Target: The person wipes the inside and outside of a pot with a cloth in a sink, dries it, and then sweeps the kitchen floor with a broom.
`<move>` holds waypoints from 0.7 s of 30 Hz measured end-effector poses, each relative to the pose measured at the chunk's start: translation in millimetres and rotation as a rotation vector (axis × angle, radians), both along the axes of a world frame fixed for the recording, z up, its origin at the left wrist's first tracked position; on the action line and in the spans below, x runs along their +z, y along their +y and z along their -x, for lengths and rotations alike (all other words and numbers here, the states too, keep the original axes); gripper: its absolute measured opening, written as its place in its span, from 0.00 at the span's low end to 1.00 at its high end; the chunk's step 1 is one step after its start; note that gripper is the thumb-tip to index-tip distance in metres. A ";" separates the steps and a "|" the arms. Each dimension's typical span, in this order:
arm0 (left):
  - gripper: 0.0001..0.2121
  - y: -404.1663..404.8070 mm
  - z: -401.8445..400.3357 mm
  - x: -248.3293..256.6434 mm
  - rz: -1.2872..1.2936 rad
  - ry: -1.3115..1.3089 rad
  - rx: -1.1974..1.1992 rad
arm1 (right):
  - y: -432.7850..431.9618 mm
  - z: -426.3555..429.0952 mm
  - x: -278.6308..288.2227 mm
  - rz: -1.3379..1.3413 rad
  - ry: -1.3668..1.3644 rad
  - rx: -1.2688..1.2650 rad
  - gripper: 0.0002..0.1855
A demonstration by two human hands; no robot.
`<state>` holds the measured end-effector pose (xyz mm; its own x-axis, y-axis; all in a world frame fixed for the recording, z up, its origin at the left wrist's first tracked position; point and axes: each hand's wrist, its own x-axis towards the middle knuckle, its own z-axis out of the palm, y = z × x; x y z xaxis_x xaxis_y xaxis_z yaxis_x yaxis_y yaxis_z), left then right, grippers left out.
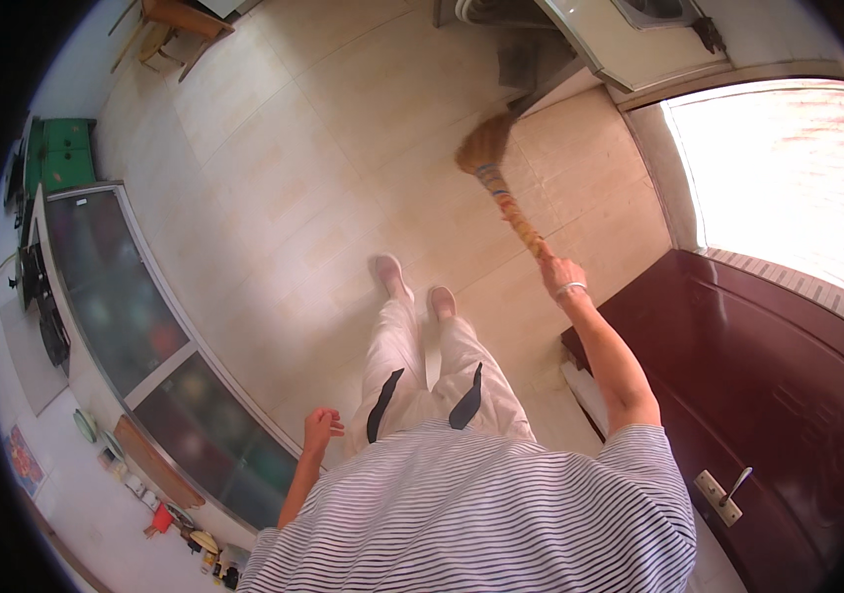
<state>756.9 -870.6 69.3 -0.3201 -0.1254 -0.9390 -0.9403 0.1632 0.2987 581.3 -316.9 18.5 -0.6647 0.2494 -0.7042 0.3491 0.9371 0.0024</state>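
Note:
My right hand point(561, 276) grips the handle end of a short straw broom point(497, 181), its index finger lying along the handle. The handle is bound with orange and blue wraps. At its far end the fanned bristles point(487, 139) are slightly blurred, close to the lower edge of a counter. Pale floor tiles point(333, 170) lie under the broom and around my shoes. Down by my left hip, my left hand point(323, 428) holds nothing, its fingers loosely bent and a little apart. It is nearest to a low cabinet with glass doors point(214, 437).
A dark red door point(748, 385) with a lever handle point(733, 485) stands at my right, below a bright window point(785, 178). Jars and dishes line the left counter point(107, 415). A green cabinet point(66, 152) and a wooden chair point(185, 22) are farther off. Top right is a counter point(615, 44).

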 end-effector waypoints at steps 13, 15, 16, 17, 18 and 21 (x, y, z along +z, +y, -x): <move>0.09 -44.5 149.7 -9.8 -0.007 0.044 0.026 | -205.6 216.2 -37.7 0.230 0.060 0.302 0.18; 0.09 -54.4 157.5 -10.1 0.040 0.040 0.054 | -222.1 248.7 -45.3 0.242 0.065 0.283 0.17; 0.09 -58.4 157.8 -9.4 0.038 0.028 0.074 | -229.3 263.8 -48.7 0.250 0.067 0.272 0.17; 0.09 -61.3 155.4 -6.6 0.037 0.016 0.095 | -236.3 278.4 -52.0 0.256 0.073 0.261 0.17; 0.09 -63.3 149.4 -4.3 0.036 0.000 0.120 | -242.3 291.2 -55.5 0.263 0.076 0.254 0.16; 0.09 -58.7 135.4 -6.7 0.065 -0.056 0.126 | -232.9 327.7 -77.1 0.230 0.098 0.279 0.16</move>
<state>621.5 -929.3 62.6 -0.2452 -0.2219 -0.9437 -0.9695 0.0603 0.2377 253.6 -549.9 -58.6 -0.7518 -0.1080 -0.6505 0.0685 0.9684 -0.2399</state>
